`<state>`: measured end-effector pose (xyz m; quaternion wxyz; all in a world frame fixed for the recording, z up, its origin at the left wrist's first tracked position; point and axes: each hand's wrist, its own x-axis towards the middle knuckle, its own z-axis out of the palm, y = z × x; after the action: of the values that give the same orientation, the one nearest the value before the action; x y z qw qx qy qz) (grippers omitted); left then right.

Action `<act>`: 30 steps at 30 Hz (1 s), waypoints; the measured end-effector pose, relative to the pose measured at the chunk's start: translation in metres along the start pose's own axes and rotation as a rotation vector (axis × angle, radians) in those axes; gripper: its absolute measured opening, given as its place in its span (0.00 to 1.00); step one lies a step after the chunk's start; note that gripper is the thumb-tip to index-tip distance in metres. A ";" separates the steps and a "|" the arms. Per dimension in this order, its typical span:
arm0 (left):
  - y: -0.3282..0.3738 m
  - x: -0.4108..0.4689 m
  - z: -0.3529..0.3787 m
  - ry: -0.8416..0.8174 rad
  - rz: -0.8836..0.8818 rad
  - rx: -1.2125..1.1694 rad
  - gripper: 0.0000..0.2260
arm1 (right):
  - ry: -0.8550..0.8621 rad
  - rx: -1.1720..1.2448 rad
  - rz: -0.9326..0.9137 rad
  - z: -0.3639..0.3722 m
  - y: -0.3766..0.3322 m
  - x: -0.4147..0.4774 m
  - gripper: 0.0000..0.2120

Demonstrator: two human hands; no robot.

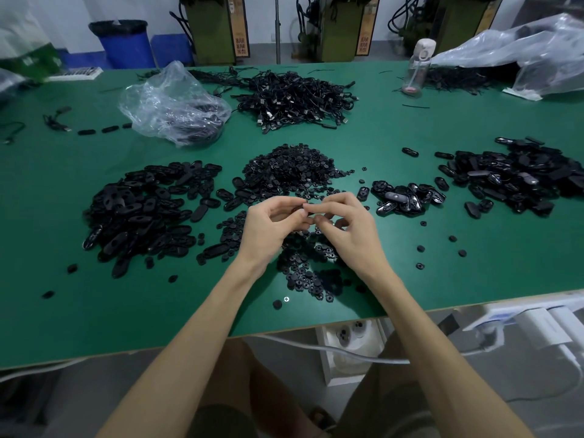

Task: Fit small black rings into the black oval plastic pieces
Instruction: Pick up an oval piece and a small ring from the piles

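Two hands meet in the middle of the frame, raised just above the green surface. The left hand curls its fingers and thumb round a small black part. The right hand pinches the same part from the other side with thumb and forefinger, its other fingers loosely bent. Fingertips hide most of the part; it may be an oval piece with a ring against it, but it is too small to tell.

Left of the hands lies a broad heap of oval pieces, with a few strays trailing towards the centre. Behind the hands, further up the frame, sits a mound of rings. More scattered rings spread under and below the wrists, down to near the front edge of the surface. Right of the hands is a small cluster of ovals, and a larger dark pile lies at the right edge of the frame.

Towards the top of the frame, a tangle of black cables sits at the centre, with a crumpled clear bag to its left. At the upper right a clear water bottle stands beside a big plastic sheet. A blue bin stands on the floor beyond the surface at the upper left. A white cord runs below the front edge.
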<state>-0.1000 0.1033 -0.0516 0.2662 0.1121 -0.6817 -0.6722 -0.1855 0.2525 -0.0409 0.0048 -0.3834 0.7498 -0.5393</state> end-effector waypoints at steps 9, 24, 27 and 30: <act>0.002 -0.002 0.001 -0.025 0.000 0.017 0.07 | 0.027 0.178 0.097 -0.002 0.007 0.002 0.04; 0.003 -0.003 0.002 -0.065 0.024 0.085 0.12 | 0.045 0.246 0.120 -0.003 0.009 0.000 0.05; 0.003 -0.002 0.002 -0.068 0.015 0.075 0.12 | 0.062 0.263 0.160 -0.002 0.010 0.001 0.05; 0.002 -0.001 0.002 -0.074 0.006 0.069 0.12 | 0.060 0.284 0.182 -0.002 0.011 0.002 0.04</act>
<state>-0.0996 0.1054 -0.0497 0.2389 0.0945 -0.7141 -0.6512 -0.1938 0.2545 -0.0485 0.0852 -0.2931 0.6974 -0.6485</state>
